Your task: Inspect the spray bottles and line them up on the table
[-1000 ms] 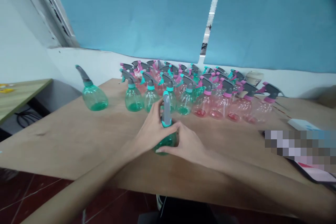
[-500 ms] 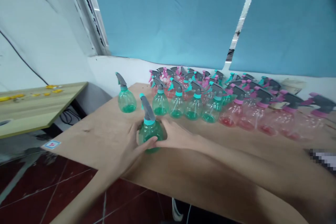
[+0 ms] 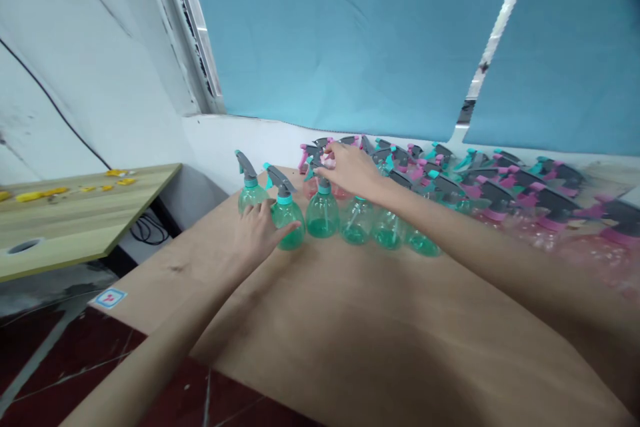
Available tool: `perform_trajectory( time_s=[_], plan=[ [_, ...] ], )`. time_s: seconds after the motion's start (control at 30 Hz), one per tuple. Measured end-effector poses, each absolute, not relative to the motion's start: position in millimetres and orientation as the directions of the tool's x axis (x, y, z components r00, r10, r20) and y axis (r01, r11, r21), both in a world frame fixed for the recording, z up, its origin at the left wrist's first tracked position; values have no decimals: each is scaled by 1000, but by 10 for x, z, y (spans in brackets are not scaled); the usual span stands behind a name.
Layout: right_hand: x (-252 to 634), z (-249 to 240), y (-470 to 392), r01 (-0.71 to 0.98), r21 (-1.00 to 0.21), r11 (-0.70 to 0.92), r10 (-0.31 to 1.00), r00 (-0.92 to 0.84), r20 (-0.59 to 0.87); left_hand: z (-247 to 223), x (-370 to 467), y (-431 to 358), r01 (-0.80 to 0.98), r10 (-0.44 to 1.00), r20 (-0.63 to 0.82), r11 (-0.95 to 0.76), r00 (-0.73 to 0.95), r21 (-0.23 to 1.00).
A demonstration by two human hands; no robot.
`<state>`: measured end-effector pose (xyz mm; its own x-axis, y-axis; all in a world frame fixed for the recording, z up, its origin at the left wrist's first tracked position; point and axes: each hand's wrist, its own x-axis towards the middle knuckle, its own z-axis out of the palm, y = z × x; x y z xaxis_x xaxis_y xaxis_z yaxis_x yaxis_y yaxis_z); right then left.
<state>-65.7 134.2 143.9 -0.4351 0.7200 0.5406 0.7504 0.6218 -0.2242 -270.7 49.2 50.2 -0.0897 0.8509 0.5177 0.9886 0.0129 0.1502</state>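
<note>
Cupping the left side of a green trigger spray bottle (image 3: 287,213), the left hand (image 3: 259,232) lays its thumb across the front, fingers spread; whether they clamp, nobody can tell. The bottle stands upright on the wooden table (image 3: 320,320), beside the row's neighbours! Over at the next green sprayer (image 3: 323,215), the right hand (image 3: 351,168) arches, thumb and forefinger apart. Light, slick, thin-walled plastic, by the look of it: best taken round the belly or under the turquoise collar (image 3: 285,199), clear of the trigger.

This looks like a workroom: massed spray bottles (image 3: 321,219), wooden table (image 3: 330,320), scuffed wall (image 3: 90,67).
</note>
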Motion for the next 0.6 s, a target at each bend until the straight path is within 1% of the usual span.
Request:
perform_trajectory(
  time_s=[0.07,0.13,0.33,0.5,0.6],
  plan=[
    [-729,1461,1380,807,-204,553,780,-417,466,553,-2691,544,992,857,507,33,-89,118],
    [-796,1446,1395,831,-185,524,807,-415,420,594,-2673,571,994,860,502,52,-92,94],
    [-877,1336,1453,825,-155,543,792,-442,422,647,-2671,644,997,859,509,78,-65,-4],
    [-853,1305,1458,818,-165,552,785,-442,435,623,-2726,758,995,856,510,51,-87,84],
    [-840,1309,1428,809,-179,560,779,-441,446,615,-2745,770,996,853,515,65,-86,59]
  ],
)
